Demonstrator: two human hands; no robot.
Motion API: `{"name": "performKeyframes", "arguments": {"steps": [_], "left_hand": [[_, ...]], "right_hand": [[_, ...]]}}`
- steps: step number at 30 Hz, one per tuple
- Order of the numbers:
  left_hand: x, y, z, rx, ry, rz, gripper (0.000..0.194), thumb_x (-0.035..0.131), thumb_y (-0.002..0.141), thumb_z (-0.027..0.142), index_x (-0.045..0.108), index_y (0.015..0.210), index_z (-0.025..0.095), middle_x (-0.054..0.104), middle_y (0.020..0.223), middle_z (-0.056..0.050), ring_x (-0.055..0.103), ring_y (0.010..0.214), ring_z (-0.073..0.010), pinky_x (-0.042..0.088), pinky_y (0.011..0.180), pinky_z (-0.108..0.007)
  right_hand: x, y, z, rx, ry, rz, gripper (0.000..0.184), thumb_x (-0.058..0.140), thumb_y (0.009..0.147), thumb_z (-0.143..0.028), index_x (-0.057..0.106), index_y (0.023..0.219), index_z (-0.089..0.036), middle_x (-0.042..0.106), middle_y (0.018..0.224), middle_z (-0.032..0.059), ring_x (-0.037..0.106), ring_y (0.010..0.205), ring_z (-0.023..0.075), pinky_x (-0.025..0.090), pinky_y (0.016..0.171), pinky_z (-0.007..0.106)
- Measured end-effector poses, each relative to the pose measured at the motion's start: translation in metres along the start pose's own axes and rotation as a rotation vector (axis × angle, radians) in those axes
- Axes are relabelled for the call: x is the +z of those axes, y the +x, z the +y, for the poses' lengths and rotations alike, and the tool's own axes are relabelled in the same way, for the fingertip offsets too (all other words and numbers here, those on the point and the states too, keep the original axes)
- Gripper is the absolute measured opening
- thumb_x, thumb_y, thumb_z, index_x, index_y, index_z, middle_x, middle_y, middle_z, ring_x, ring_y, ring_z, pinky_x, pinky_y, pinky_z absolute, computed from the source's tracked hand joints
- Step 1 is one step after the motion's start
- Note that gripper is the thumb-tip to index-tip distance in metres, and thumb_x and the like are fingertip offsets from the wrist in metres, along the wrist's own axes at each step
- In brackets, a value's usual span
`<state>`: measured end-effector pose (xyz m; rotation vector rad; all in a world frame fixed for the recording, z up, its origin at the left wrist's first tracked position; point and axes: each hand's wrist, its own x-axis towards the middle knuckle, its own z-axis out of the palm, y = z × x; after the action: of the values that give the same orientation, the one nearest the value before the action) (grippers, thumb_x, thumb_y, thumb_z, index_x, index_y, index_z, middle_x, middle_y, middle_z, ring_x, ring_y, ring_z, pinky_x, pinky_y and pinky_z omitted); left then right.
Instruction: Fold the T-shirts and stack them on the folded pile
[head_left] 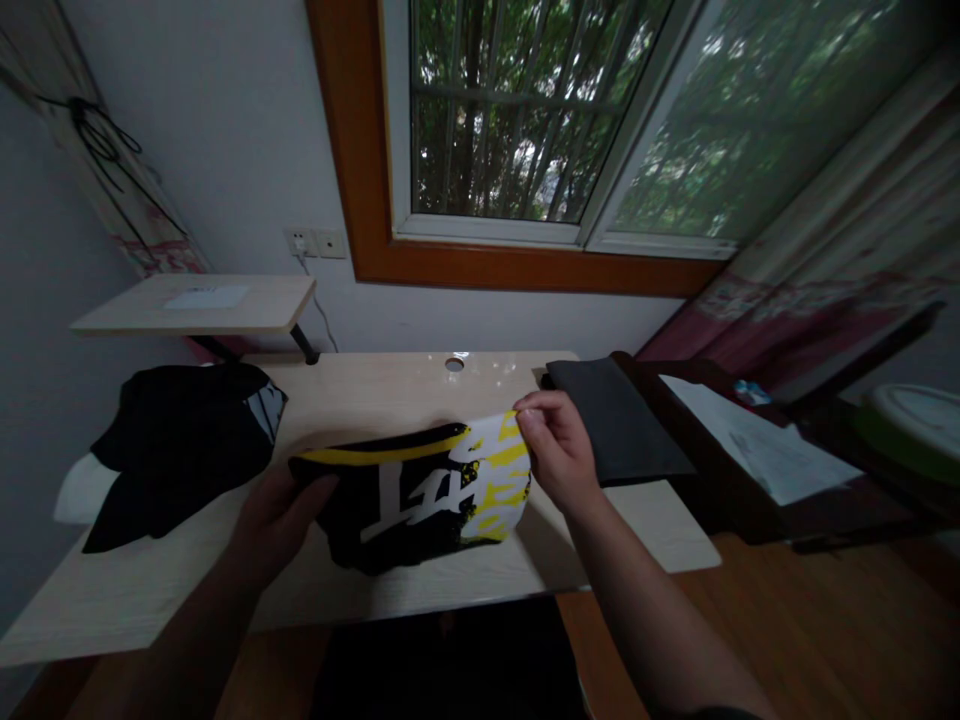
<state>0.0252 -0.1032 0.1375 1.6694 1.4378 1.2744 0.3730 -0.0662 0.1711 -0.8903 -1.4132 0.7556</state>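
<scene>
Between my two hands a folded black garment (420, 500) with white and yellow printing is stretched over the desk. A yellow stripe runs along its upper edge. My left hand (277, 520) grips the black end, thumb on top and the other fingers mostly hidden behind the cloth. At the white and yellow end, my right hand (556, 445) pinches the upper corner between thumb and fingers. Which kind of garment it is, I cannot make out. Left of my left hand lies a heap of black clothing (187, 440) with a grey patterned part.
The pale wooden desk (375, 392) has a raised shelf (262, 305) at its back left. A dark grey flat piece (619, 415) lies on the right, beside a dark surface with a white sheet (750, 440). Something white (84, 490) pokes from under the black heap.
</scene>
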Motion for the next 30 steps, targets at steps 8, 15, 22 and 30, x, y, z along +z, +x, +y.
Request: {"name": "performKeyframes", "arguments": {"steps": [8, 15, 22, 30], "left_hand": [[0.027, 0.079, 0.009, -0.151, -0.078, -0.034, 0.050, 0.065, 0.085, 0.058, 0.075, 0.111, 0.017, 0.078, 0.107, -0.007, 0.070, 0.105, -0.0274, 0.056, 0.096, -0.040], [0.058, 0.131, -0.055, -0.211, -0.141, -0.059, 0.057, 0.066, 0.079, 0.062, 0.073, 0.110, 0.015, 0.078, 0.107, -0.009, 0.071, 0.101, -0.0276, 0.057, 0.090, -0.039], [0.082, 0.158, -0.114, -0.224, -0.013, 0.081, 0.045, 0.061, 0.083, 0.048, 0.067, 0.114, 0.016, 0.074, 0.107, -0.012, 0.070, 0.105, -0.0271, 0.055, 0.098, -0.046], [0.103, 0.103, -0.121, 0.358, 0.551, -0.271, 0.045, 0.045, 0.099, 0.032, 0.059, 0.140, 0.022, 0.053, 0.154, -0.009, 0.038, 0.149, -0.0284, 0.029, 0.124, -0.056]], "right_hand": [[0.031, 0.059, 0.052, 0.152, 0.067, -0.030, 0.032, 0.062, 0.095, -0.049, 0.059, 0.118, -0.026, 0.058, 0.077, -0.0039, 0.051, 0.062, 0.0123, 0.043, 0.056, 0.023], [0.046, 0.086, 0.140, 0.101, -0.189, -0.035, 0.034, 0.052, 0.098, -0.046, 0.062, 0.122, -0.024, 0.068, 0.095, 0.0022, 0.061, 0.081, 0.0170, 0.051, 0.074, 0.029], [0.060, 0.088, 0.182, 0.055, -0.392, -0.064, 0.042, 0.050, 0.097, -0.034, 0.058, 0.137, -0.022, 0.065, 0.129, 0.0126, 0.062, 0.115, 0.0237, 0.050, 0.105, 0.044], [0.075, 0.025, 0.175, -0.172, -0.762, -0.532, 0.052, 0.051, 0.102, -0.036, 0.050, 0.152, -0.020, 0.048, 0.156, 0.0164, 0.043, 0.147, 0.0275, 0.035, 0.122, 0.051]]}}
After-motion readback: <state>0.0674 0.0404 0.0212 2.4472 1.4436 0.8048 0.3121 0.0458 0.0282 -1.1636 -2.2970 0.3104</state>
